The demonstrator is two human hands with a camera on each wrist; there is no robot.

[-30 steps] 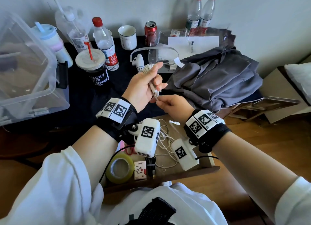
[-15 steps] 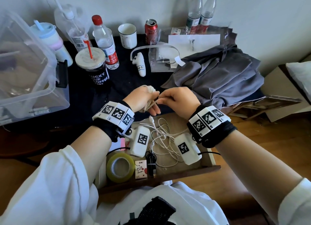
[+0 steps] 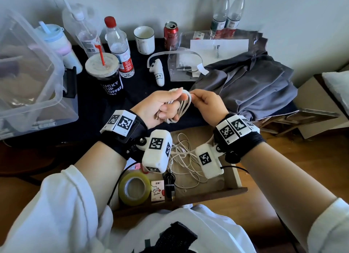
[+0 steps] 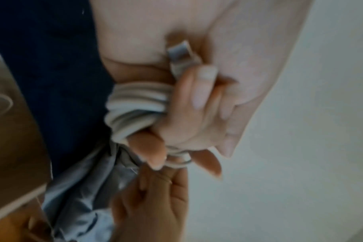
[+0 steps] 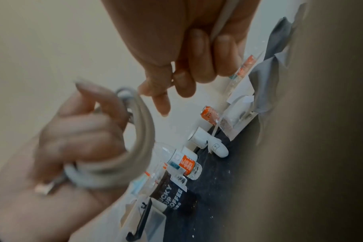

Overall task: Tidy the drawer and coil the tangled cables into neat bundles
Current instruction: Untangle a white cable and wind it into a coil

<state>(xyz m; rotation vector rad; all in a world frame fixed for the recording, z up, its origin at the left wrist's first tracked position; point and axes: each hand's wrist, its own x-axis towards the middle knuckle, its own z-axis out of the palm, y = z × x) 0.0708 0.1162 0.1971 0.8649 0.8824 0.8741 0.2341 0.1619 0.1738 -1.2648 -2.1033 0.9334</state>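
My left hand point(image 3: 162, 106) grips a white cable coil point(image 3: 184, 104), wound in several loops round its fingers, above the open wooden drawer point(image 3: 234, 190). In the left wrist view the coil point(image 4: 135, 104) wraps the fingers and a metal plug point(image 4: 181, 55) sticks out by the palm. My right hand point(image 3: 204, 103) pinches the cable's free strand at the top of the coil; the right wrist view shows that strand point(image 5: 220, 21) running through its curled fingers, next to the coil point(image 5: 133, 147). More tangled white cable point(image 3: 186, 158) lies in the drawer beneath both wrists.
The drawer also holds a tape roll point(image 3: 134, 188), a small card point(image 3: 157, 190) and a bundled black cable point(image 3: 169, 184). On the dark table behind stand a coffee cup point(image 3: 106, 77), bottles point(image 3: 118, 44), a mug point(image 3: 144, 39), a can point(image 3: 171, 35), a clear bin point(image 3: 28, 73) and grey cloth point(image 3: 251, 86).
Both hands rose from just above the drawer to over the table edge. The coil on my left fingers has gained a loop, and my right hand has brought the strand over its top.
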